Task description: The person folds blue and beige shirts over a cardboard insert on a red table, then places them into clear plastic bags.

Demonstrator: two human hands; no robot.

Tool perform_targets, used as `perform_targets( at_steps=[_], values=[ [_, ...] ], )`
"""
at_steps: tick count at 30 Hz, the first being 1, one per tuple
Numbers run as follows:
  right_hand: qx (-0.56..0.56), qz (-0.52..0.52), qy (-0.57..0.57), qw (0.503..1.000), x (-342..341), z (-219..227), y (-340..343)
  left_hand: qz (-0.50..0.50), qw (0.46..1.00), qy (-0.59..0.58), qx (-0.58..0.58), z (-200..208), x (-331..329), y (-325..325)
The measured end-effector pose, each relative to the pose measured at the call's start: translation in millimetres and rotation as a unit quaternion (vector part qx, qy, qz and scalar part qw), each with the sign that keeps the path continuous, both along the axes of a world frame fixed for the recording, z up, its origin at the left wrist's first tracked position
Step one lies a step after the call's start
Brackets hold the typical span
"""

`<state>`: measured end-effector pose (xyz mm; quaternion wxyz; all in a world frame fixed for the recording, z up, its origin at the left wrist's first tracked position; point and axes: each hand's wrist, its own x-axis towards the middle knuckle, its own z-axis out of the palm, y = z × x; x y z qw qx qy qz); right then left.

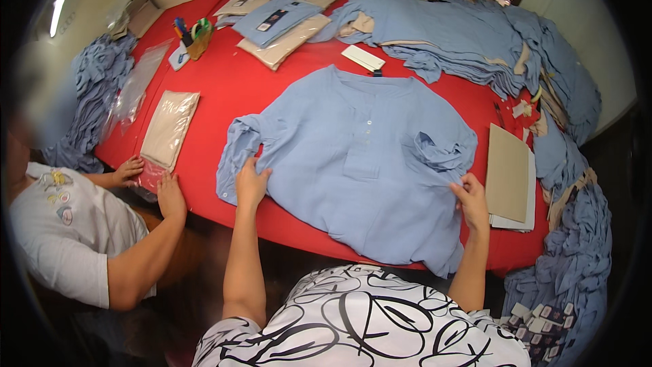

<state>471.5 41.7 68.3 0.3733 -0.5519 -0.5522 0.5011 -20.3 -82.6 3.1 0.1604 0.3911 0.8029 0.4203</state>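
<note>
A light blue shirt (pixel 312 143) lies spread in front of me, collar pointing away, with a short buttoned placket and a chest pocket. Its sleeves are rolled at both sides. With my left hand (pixel 252 180) I pinch the cloth by the left sleeve and side seam. On the other side, the fingers of my right hand (pixel 471 198) are closed on the shirt's edge below the right sleeve. The lower hem hangs over the near table edge.
A red-covered table (pixel 210 194) carries packed garments (pixel 278 20), a blue shirt pile (pixel 448 34), a cardboard sheet (pixel 506 173) on white sheets and a pen holder (pixel 198 44). At left, a co-worker's hands (pixel 171 197) press a bagged beige garment (pixel 170 129). Tags (pixel 543 326) lie lower right.
</note>
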Motion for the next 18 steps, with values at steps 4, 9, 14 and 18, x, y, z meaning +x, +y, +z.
perform_targets(
  at_steps=[4,9,14,18],
  values=[
    [0.033,-0.013,0.25,0.968,19,77,-22,-0.108,0.871,-0.429,0.214,86,-9,-30],
    [0.258,0.146,0.256,0.92,51,141,-13,-0.222,0.781,-0.372,0.45,188,-20,-76],
    [0.25,0.104,0.283,0.92,60,146,66,-0.139,0.865,-0.289,0.386,231,-75,-27],
    [0.311,0.136,0.36,0.869,41,178,57,-0.099,0.801,-0.194,0.558,286,-73,-39]
  ],
)
